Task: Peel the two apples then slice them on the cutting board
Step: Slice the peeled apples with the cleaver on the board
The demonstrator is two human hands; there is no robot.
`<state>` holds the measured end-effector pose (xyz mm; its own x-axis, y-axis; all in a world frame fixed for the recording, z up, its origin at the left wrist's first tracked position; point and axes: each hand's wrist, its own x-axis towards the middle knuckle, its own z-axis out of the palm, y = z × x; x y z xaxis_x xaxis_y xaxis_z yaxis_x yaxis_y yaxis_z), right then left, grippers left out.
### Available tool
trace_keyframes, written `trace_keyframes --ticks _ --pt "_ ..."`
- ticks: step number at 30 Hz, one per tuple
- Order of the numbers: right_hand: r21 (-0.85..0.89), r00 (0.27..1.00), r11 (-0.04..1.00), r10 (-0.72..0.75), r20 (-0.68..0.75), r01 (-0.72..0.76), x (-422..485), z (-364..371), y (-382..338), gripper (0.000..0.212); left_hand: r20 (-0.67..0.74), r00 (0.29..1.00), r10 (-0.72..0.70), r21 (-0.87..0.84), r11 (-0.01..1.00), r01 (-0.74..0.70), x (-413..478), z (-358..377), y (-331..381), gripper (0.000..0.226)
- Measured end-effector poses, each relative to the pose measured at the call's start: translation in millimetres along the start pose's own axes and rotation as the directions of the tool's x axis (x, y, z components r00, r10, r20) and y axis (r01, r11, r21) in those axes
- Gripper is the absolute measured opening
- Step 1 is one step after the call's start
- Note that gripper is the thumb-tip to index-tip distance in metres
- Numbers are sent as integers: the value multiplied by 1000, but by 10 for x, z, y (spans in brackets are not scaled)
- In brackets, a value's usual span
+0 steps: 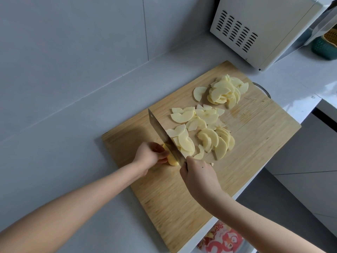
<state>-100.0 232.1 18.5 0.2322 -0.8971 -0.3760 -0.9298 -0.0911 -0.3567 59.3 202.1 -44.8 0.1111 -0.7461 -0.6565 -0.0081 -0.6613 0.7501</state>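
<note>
- Currently, left hand (148,155) grips the apple piece (171,160) on the cutting board (251,143).
- Right hand (198,173) clasps the cleaver (163,135), blade against the piece.
- Cut apple slices (202,125) lie beside the blade.

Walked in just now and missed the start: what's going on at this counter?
A person is slicing peeled apple on the wooden cutting board. The left hand holds an uncut apple piece down at the board's near-left part, while the right hand grips the cleaver, its blade set against that piece. Many apple slices already lie spread across the board, with a separate pile at the far end.
</note>
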Motion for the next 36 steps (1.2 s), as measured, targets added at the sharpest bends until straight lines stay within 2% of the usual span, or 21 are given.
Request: trace_keyframes --ticks 4,9,14,26,36 --pt "11 1000 1000 20 0 -20 85 90 -22 23 -1 1000 17 18 1000 -17 18 -13 -34 14" --pt "106 999 994 13 -50 -7 12 -13 57 24 -8 1000 11 -6 1000 -11 16 -22 -40 14" --pt "84 997 995 -41 -72 47 -158 -127 71 23 -15 1000 5 29 1000 -4 18 -24 -33 11" --pt "54 997 997 -56 -53 59 -170 -135 62 21 -18 999 40 90 995 -38 21 -22 -30 12" --pt "11 1000 1000 -16 -4 16 -122 -68 -16 20 1 999 39 46 998 -39 16 -14 -43 12"
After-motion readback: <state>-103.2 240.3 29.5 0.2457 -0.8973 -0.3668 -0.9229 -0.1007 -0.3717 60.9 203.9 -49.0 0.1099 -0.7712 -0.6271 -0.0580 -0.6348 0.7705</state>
